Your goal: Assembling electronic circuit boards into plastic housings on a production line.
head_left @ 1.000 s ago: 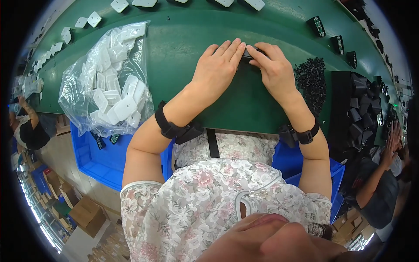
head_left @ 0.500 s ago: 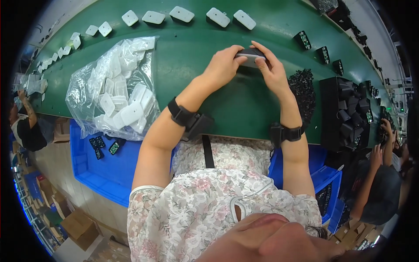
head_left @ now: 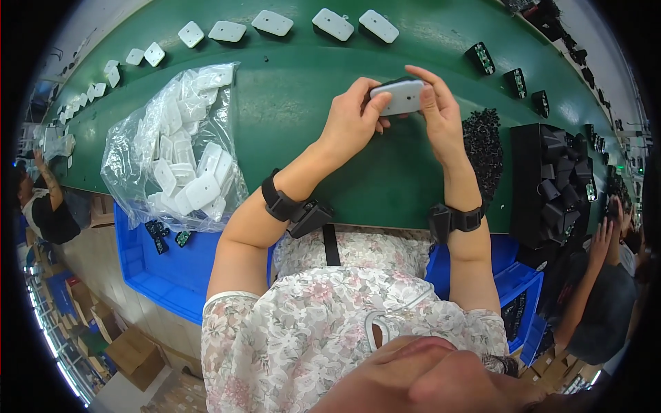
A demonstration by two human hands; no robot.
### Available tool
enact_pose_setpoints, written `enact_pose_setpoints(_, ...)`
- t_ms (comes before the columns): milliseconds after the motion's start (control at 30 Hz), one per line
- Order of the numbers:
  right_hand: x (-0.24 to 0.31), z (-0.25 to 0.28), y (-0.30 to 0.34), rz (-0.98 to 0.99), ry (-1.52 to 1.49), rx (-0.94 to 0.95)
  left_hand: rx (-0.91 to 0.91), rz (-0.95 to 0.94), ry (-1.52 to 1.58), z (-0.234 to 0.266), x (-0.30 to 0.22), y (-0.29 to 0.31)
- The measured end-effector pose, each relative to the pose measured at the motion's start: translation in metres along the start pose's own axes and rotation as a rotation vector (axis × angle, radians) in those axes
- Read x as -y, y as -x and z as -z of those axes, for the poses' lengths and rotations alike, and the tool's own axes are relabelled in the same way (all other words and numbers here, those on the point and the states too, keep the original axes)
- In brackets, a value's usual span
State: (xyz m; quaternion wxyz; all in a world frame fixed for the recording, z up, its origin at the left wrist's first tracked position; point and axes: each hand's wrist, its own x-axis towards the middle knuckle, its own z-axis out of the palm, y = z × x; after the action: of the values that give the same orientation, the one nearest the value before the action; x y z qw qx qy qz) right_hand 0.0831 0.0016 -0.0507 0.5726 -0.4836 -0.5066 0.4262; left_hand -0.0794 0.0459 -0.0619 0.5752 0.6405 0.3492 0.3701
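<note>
Between my two hands, above the green table [head_left: 289,151], is a small black housing with a white cover [head_left: 405,98], its white face tilted toward me. My left hand [head_left: 354,117] grips its left end, thumb on the white cover and fingers curled behind. At the right end my right hand [head_left: 441,113] presses with the thumb at the cover's edge, while its forefinger stretches up past the top. To the left lies a clear plastic bag [head_left: 231,103] of loose white covers [head_left: 202,191]. A pile of small black parts [head_left: 484,151] is just right of my right hand.
Assembled white-topped housings [head_left: 333,25] curve along the far side. Several open black housings with green boards [head_left: 480,58] stand at the far right. A black box [head_left: 525,162] of black housings is at right. Blue bins [head_left: 162,265] sit below the table edge. Co-workers [head_left: 599,303] are either side.
The housing has tipped so its white face now shows more fully. My left fingers have curled beneath it, and my right hand has shifted slightly to the right.
</note>
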Motion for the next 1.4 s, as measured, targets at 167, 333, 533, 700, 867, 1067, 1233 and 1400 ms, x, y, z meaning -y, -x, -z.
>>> enact_pose_setpoints(167,0.005,-0.003,0.003,-0.014,-0.051,0.032,-0.037,-0.012,0.22,-0.002,0.004,0.001)
enact_pose_setpoints(333,0.008,-0.002,0.005,0.04,-0.046,0.007,0.002,-0.04,0.3,-0.005,0.001,0.005)
enact_pose_setpoints(533,0.004,-0.015,0.005,0.065,-0.146,-0.124,0.006,-0.096,0.487,-0.007,-0.002,0.004)
enact_pose_setpoints(700,0.011,0.006,-0.019,0.021,-0.128,-0.092,0.004,-0.044,0.398,-0.009,0.012,-0.001)
enact_pose_setpoints(867,0.017,0.056,-0.08,0.073,0.445,-0.077,-0.115,-0.082,0.144,-0.001,0.001,0.005)
enact_pose_setpoints(1067,-0.016,0.109,-0.147,-0.101,0.67,0.177,-0.171,-0.512,-1.001,0.049,-0.054,0.037)
enact_pose_setpoints(1233,-0.031,0.13,-0.163,-0.244,0.669,0.153,-0.257,-0.261,-1.145,0.112,-0.078,0.096)
enact_pose_setpoints(1400,-0.025,0.131,-0.163,-0.286,0.677,0.132,-0.44,0.072,-1.429,0.18,-0.049,0.143)
